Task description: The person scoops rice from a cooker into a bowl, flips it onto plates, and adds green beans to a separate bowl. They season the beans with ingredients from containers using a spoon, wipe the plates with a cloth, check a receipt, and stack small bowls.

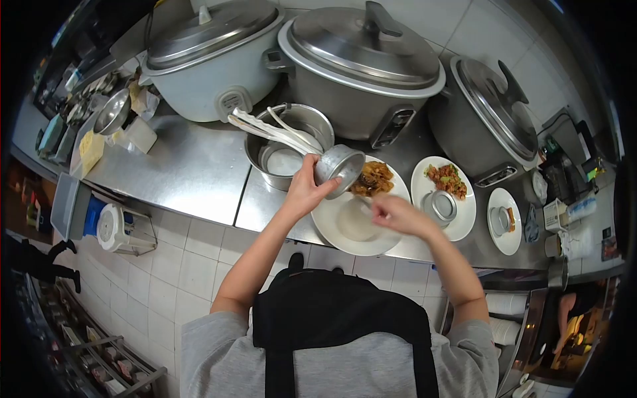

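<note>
The small metal bowl (340, 168) is round, dull silver and shiny on its outer wall, tipped on its side so its base faces the viewer. The left hand (306, 188) grips it from below, holding it over the far left edge of a large white plate (352, 229). That plate carries a pale mound of rice (356, 219) in its middle and a heap of brown fried food (371, 179) at its far side. The right hand (398, 213) hovers over the plate just right of the rice, fingers curled; it is blurred, and whether it holds anything I cannot tell.

The desk (192, 169) is brushed stainless steel, with white tiles on its front. Far along it stand three big rice cookers: a pale one (212, 53) at left, a steel one (361, 63) in the middle, another (491, 116) at right. A steel pot (286, 142) with white paddles (269, 129) resting across it sits just left of the bowl. To the right lie a second plate (443, 198) with a reddish dish and an upturned bowl, then a smaller plate (504, 220). The wall behind is white tile.
</note>
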A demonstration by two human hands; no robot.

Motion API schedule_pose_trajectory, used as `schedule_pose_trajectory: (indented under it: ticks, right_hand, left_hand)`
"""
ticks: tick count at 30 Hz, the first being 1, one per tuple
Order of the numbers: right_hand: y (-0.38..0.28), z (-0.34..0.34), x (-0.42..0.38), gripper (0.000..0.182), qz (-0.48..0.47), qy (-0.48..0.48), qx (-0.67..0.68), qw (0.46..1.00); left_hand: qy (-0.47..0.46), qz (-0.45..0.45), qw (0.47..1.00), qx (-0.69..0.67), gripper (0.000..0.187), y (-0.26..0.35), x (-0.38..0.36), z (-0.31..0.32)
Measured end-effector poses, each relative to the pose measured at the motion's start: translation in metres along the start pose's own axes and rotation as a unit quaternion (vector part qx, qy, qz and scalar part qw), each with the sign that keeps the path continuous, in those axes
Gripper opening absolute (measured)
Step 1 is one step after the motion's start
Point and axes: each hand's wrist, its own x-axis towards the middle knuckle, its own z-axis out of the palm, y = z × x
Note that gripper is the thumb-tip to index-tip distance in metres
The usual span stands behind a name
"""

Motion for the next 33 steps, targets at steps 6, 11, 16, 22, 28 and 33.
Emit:
schedule_pose_trajectory:
  ticks: [6, 11, 16, 22, 28, 33]
  right_hand:
    - [-0.048, -0.088, 0.03, 0.019, 0.127, -0.041, 0.308, 0.942]
    - [-0.068, -0.069, 0.133, 0.028, -0.019, 0.13, 0.07, 0.989]
    - [-0.045, 0.016, 0.223, 0.034, 0.024, 0.117, -0.32, 0.94]
    - [-0.029, -0.007, 0.24, 0.009, 0.048, 0.143, -0.295, 0.944]
    - [-0.02, -0.03, 0.207, 0.013, 0.045, 0.207, -0.249, 0.945]
    - [-0.023, -0.064, 0.082, 0.021, 0.093, 0.299, -0.107, 0.944]
  left_hand:
    - [-0.051, -0.115, 0.976, -0.178, 0.048, -0.011, -0.021, -0.003]
    - [-0.019, -0.238, 0.91, -0.338, 0.048, 0.001, -0.049, -0.039]
    - [0.111, -0.076, 0.991, 0.003, 0.037, 0.013, -0.038, -0.13]
    - [0.032, -0.063, 0.94, 0.335, 0.036, 0.013, 0.053, -0.139]
    - [-0.057, 0.002, 0.877, 0.477, 0.033, -0.004, 0.071, -0.128]
    - [-0.014, 0.107, 0.821, 0.561, 0.028, 0.014, 0.077, -0.107]
